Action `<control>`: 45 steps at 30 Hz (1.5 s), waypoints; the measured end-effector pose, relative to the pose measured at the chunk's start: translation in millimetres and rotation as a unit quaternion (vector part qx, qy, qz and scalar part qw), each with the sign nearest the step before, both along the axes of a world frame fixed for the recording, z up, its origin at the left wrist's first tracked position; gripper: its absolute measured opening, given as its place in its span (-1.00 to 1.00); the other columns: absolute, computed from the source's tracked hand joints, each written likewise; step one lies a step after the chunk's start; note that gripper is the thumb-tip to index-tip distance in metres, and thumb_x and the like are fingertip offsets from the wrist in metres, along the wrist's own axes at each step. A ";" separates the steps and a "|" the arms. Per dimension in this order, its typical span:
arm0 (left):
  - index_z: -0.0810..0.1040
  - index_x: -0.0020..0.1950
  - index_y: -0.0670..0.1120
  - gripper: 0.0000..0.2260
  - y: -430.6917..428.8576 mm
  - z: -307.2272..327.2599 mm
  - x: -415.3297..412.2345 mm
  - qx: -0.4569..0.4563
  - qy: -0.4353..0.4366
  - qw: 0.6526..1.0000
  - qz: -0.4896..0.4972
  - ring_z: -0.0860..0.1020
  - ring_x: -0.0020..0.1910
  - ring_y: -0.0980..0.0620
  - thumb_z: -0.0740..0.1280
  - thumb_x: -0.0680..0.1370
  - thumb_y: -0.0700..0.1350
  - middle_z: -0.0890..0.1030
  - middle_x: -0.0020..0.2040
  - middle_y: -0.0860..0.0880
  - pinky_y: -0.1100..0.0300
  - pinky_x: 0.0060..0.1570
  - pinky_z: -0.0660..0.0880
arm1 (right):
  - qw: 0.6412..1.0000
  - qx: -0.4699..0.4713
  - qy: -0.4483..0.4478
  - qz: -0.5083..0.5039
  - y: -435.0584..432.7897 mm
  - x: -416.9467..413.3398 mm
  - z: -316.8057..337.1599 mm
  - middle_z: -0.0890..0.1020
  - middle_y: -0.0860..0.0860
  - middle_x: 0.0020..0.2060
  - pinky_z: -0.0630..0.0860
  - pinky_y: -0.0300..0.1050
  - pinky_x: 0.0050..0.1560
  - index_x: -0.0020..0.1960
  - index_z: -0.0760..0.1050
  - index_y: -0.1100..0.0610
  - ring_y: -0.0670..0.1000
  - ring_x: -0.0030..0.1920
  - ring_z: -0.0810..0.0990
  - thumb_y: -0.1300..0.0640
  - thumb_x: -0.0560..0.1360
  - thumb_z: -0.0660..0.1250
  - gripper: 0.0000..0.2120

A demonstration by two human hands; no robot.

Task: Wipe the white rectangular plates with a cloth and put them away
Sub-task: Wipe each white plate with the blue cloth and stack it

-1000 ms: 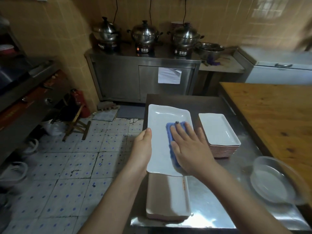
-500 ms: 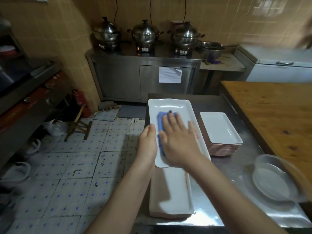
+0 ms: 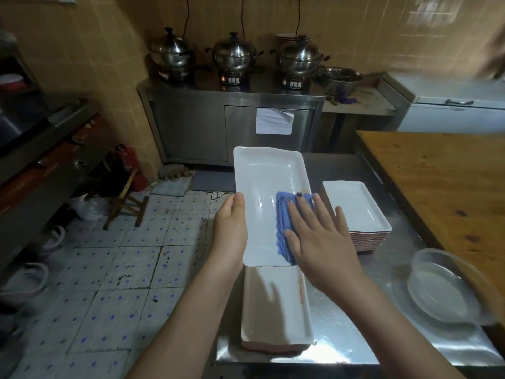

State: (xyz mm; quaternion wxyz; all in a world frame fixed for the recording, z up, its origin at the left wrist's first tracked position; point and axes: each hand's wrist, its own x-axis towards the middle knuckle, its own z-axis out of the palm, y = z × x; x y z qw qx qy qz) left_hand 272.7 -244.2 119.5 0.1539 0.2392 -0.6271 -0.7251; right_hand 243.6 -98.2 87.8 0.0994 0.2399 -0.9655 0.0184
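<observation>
A long white rectangular plate (image 3: pixel 262 184) is held over the steel table, its near end above a low pile of like plates (image 3: pixel 276 310). My left hand (image 3: pixel 232 231) grips its left edge, thumb on the rim. My right hand (image 3: pixel 317 239) lies flat with straight fingers on a blue cloth (image 3: pixel 284 225), pressing it onto the right near part of the plate. A second stack of smaller white rectangular plates (image 3: pixel 355 209) stands just right of my right hand.
The steel table (image 3: pixel 352 329) carries a clear plastic bowl (image 3: pixel 448 285) at the right. A wooden worktop (image 3: pixel 442 181) lies beyond it. Behind stands a steel cabinet (image 3: pixel 232 124) with three pots. Tiled floor with a small wooden stool (image 3: pixel 125 198) is on the left.
My right hand and the blue cloth slid from the plate's middle toward its right near side. The plate shifted a little and my left hand kept its hold on the left edge.
</observation>
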 end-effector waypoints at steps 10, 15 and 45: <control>0.56 -0.07 -0.07 -0.72 5.4 3.5 1.2 -0.002 -0.027 0.999 -0.033 0.62 -0.18 -0.01 0.09 0.64 -0.04 0.66 -0.14 -0.04 0.12 -0.12 0.55 | 0.998 -0.042 -0.056 0.006 -23.4 -34.5 17.9 -0.12 0.01 0.55 -0.29 0.14 0.45 0.55 -0.15 0.03 0.06 0.53 -0.23 -0.13 0.61 -0.17 -0.44; 0.52 0.08 -0.04 -0.76 10.4 -2.7 2.7 0.005 -0.061 0.997 -0.045 0.59 -0.14 -0.01 0.07 0.65 -0.05 0.61 -0.14 -0.03 0.18 -0.15 0.52 | 0.988 -0.014 -0.112 0.109 -35.4 -5.0 11.7 -0.12 0.02 0.55 -0.21 0.14 0.48 0.56 -0.12 0.04 0.08 0.53 -0.23 -0.11 0.62 -0.11 -0.44; 0.53 -0.13 0.02 -0.74 12.6 -4.4 7.3 0.015 -0.063 0.996 -0.062 0.59 -0.29 0.05 0.09 0.65 -0.06 0.63 -0.24 0.00 0.29 -0.36 0.48 | 0.987 -0.042 -0.144 0.052 -38.6 -27.6 15.5 -0.15 -0.01 0.55 -0.23 0.01 0.48 0.56 -0.16 0.00 0.06 0.53 -0.23 -0.02 0.65 -0.14 -0.49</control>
